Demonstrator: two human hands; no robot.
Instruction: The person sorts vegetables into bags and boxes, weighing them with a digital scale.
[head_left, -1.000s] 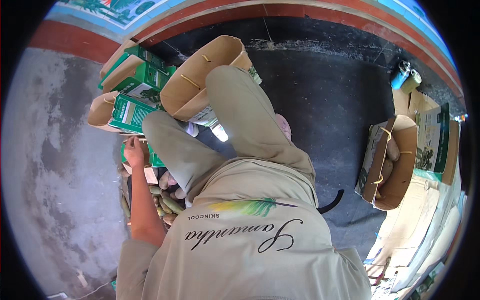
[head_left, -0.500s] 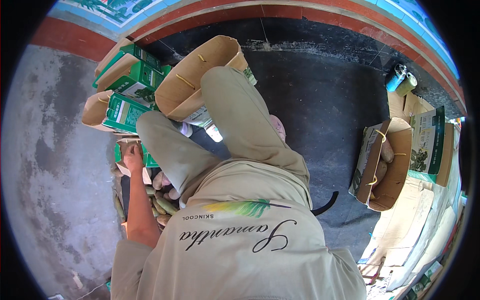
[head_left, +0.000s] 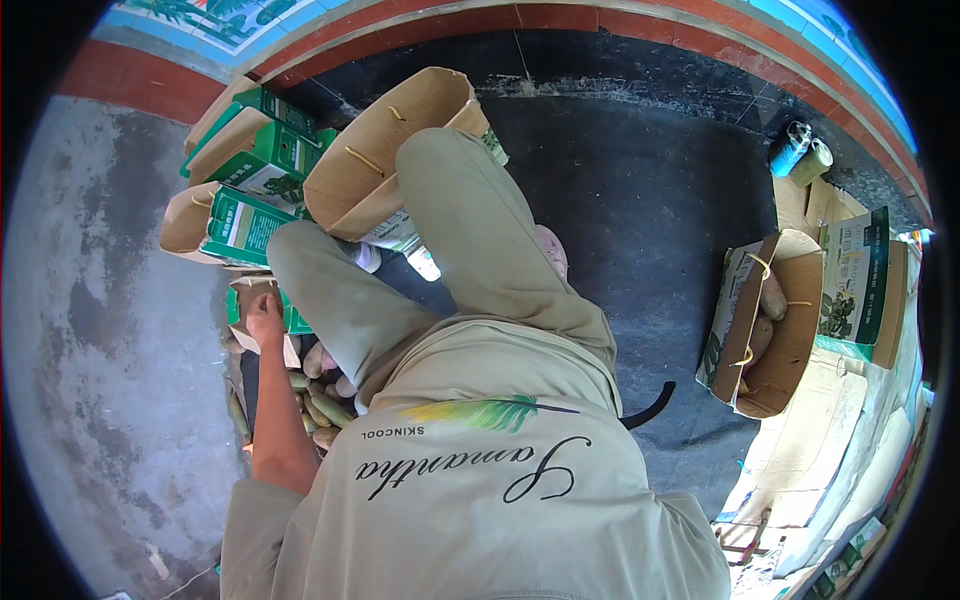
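My left hand [head_left: 264,322] is at the small green-and-brown cardboard carton [head_left: 295,318] on the floor beside my left knee. Its fingers are curled in at the carton's opening, and whatever they may hold is hidden. Close by, partly behind my forearm and leg, lies a pile of long greenish and reddish-brown tubers [head_left: 326,408]. My right hand does not show. In front of my knees stands a large open cardboard carton [head_left: 335,195] with yellow rope handles.
More green cartons [head_left: 240,225] stand at the far left. To the right, an open carton [head_left: 795,370] holds several reddish tubers [head_left: 762,335]. Flattened cardboard [head_left: 815,430] lies around it. Two cans [head_left: 791,150] stand by the far-right wall. Black sheeting [head_left: 650,220] covers the floor ahead.
The whole view has shifted very slightly. My left hand stays at the small carton, its fingers curled as before.
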